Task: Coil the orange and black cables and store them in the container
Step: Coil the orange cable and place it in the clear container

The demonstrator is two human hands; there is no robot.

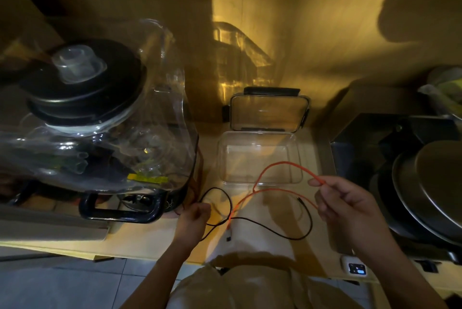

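Looping is just getting started, by the look of it. The orange cable (262,189) is strung in a wide arc across the middle of the frame, hanging in the air above the countertop (155,236), and one end with a small plug dangles down at lower centre. The right hand (350,205), right of centre, pinches the cable's far bend between thumb and fingertips with the other fingers loosely curled, which looks like the way you'd hold a cable out to gather the first loop.

The left hand (193,218), lower centre-left, is curled into a loose fist around the black cable (275,226), which makes a small loop above that hand and then trails right along the counter in a long lazy curve. It's thin and the light is dim, so I can't tell exactly where it passes through the fingers. Holding one cable per hand probably keeps them from tangling, since they do cross near the orange plug.

The clear plastic container (260,158) sits just beyond the cables in the centre of the frame, open and with nothing in it that I can see. Its lid (268,113) is propped up behind it against the wall, so the drop-in is unobstructed once a coil is ready.

Other stuff: a big blender under a clear plastic cover (105,113) fills the left side, dark pans (430,191) are stacked at the right edge, and a small device with a lit screen (356,267) sits at lower right.
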